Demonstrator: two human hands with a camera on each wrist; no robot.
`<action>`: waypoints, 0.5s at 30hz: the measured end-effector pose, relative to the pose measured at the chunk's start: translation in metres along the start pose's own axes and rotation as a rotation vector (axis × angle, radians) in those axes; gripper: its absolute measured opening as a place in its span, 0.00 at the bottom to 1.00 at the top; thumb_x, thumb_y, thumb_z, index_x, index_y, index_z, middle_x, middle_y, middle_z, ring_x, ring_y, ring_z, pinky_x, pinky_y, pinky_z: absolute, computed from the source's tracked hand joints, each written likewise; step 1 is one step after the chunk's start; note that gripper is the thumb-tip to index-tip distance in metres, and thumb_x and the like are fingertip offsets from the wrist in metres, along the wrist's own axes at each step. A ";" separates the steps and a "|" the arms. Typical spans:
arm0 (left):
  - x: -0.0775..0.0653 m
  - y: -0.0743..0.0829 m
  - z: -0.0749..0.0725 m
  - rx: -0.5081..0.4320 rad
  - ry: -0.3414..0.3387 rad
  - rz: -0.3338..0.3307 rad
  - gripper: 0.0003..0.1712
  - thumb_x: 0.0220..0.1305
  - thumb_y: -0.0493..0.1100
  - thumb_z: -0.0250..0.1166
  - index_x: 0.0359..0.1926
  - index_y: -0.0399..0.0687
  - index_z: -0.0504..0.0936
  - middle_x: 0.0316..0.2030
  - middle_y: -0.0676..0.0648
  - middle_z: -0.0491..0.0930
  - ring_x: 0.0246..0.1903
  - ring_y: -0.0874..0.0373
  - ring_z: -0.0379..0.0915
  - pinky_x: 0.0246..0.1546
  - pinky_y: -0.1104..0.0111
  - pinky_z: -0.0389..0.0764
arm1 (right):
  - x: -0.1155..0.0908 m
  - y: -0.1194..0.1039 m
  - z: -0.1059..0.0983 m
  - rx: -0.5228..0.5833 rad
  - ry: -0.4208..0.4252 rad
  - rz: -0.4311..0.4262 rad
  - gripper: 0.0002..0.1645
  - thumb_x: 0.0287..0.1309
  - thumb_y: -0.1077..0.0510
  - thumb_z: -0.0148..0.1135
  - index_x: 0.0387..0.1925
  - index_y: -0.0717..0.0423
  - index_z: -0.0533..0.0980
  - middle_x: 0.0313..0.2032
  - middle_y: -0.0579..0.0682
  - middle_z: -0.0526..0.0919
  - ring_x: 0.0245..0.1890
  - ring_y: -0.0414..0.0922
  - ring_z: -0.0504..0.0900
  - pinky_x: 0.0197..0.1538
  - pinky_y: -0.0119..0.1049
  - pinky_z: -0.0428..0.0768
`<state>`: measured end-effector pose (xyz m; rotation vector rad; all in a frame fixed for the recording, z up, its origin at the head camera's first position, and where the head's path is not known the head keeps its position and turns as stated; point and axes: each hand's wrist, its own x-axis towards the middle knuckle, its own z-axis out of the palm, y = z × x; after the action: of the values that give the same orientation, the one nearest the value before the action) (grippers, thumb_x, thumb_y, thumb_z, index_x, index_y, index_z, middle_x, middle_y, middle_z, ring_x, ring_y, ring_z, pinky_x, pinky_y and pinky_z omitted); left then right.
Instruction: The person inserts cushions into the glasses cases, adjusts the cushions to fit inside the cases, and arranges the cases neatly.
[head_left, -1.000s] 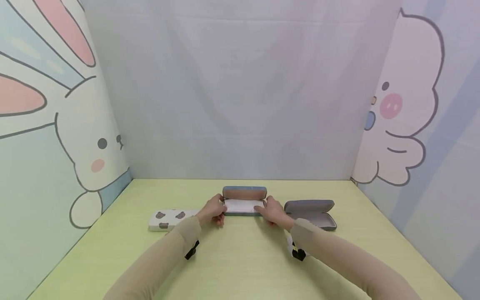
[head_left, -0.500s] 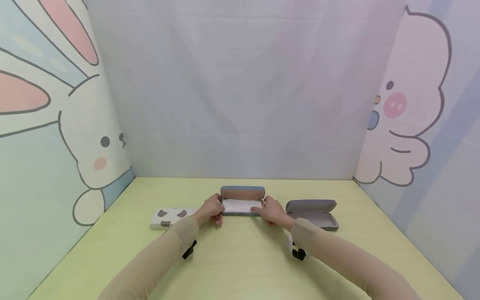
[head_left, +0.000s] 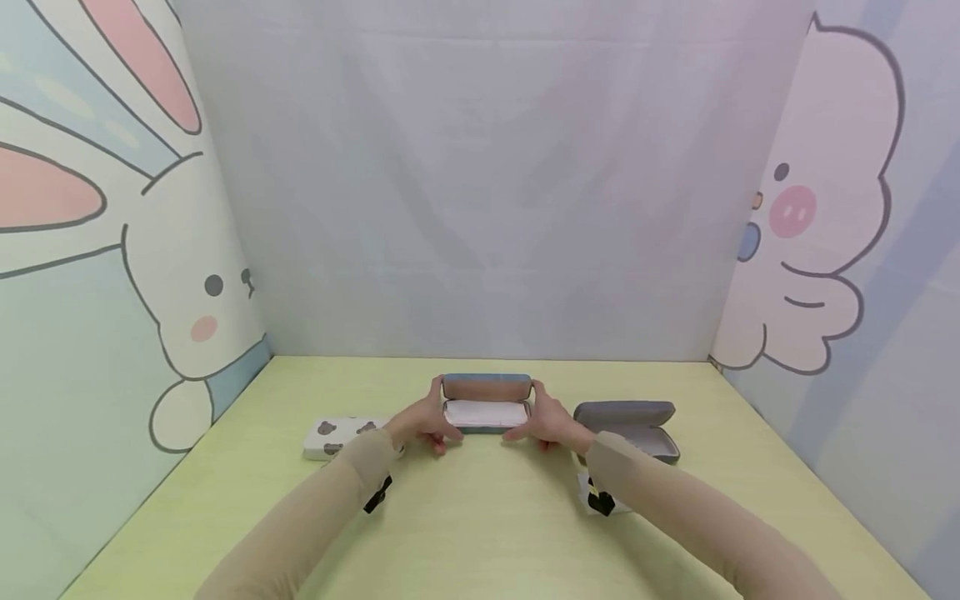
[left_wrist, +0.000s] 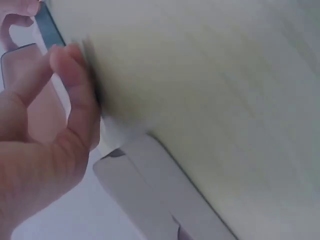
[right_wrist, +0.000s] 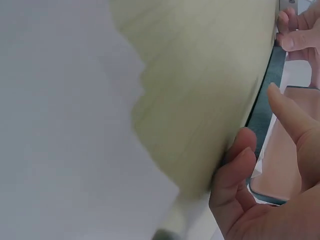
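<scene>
Toward the left edge of the counter (head_left: 480, 521), a flat, bear-printed white box (head_left: 343, 431) is seen. Midway, with a strip of room before the back edge, an open, pink-lined blue case (head_left: 487, 388) is touched at its ends by left hand (head_left: 422, 419) and right hand (head_left: 551, 419), thumbs and forefingers spread apart. Toward the right edge, a rounded grey case (head_left: 626, 412), also open, is partly hidden by the right sleeve (head_left: 675, 492).

The person is wearing a plain beige top with long sleeves; the left sleeve (head_left: 300, 512) and the right sleeve (head_left: 693, 500) are showing soft folds. A small, angular black piece (head_left: 377, 495) is showing under the left one, and a black piece with a yellow mark (head_left: 602, 502) is showing under the right one.
</scene>
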<state>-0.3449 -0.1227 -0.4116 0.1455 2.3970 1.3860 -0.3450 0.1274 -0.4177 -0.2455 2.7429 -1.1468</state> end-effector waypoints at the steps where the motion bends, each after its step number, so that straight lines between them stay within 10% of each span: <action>1: 0.000 -0.001 0.002 0.031 0.028 0.010 0.71 0.51 0.32 0.73 0.74 0.56 0.23 0.13 0.45 0.72 0.09 0.58 0.70 0.13 0.69 0.78 | 0.000 0.001 0.000 0.007 -0.002 -0.001 0.74 0.40 0.45 0.79 0.76 0.53 0.37 0.13 0.54 0.75 0.06 0.43 0.66 0.12 0.36 0.69; 15: -0.001 -0.002 0.016 0.195 0.223 0.082 0.73 0.43 0.49 0.80 0.74 0.55 0.32 0.20 0.40 0.77 0.06 0.58 0.67 0.08 0.68 0.75 | 0.006 0.007 0.004 0.010 -0.013 -0.041 0.79 0.36 0.41 0.80 0.75 0.50 0.33 0.12 0.51 0.72 0.06 0.42 0.63 0.11 0.34 0.66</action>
<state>-0.3385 -0.1112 -0.4202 0.1481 2.7389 1.2592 -0.3506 0.1280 -0.4257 -0.3075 2.7322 -1.1652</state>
